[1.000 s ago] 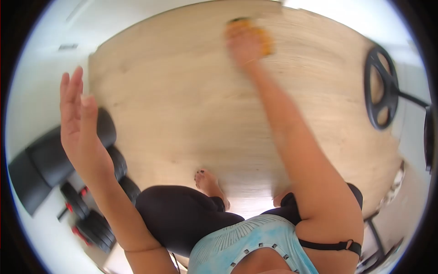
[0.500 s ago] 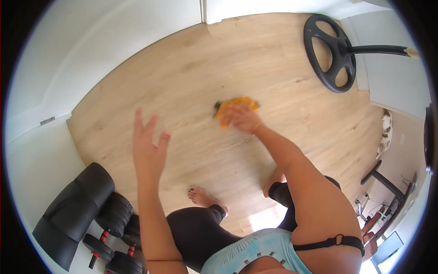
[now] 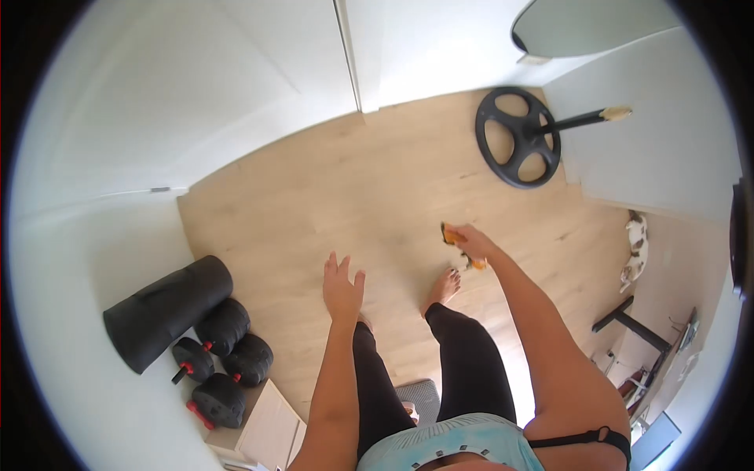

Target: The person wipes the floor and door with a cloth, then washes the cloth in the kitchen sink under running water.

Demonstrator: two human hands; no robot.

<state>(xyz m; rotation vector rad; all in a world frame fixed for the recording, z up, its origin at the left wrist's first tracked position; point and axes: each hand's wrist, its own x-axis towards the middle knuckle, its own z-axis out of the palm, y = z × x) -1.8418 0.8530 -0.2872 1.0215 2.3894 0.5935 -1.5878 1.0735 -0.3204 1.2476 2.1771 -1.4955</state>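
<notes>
In the head view, my right hand (image 3: 471, 239) is closed round a soft, orange-yellow cloth-like thing (image 3: 450, 234) with dark ends. One end sticks out in front of my fingers and another part hangs below, near my foot; its exact kind is unclear. The hand appears raised off the wooden floor (image 3: 345, 204). My left hand (image 3: 343, 290) hovers in front of my legs, fingers stretched and apart, with nothing in it.
A black four-spoked round base (image 3: 518, 137) with a pole stands at the back right. At the left lie a black foam roll (image 3: 169, 314) and several dumbbells (image 3: 224, 326). A cat (image 3: 635, 251) lies by the right wall, near a black desk leg (image 3: 640, 326).
My right hand has drawn the orange thing back towards my feet and off the spot on the floor. My left hand has moved right. The view has shifted, and my legs look straighter.
</notes>
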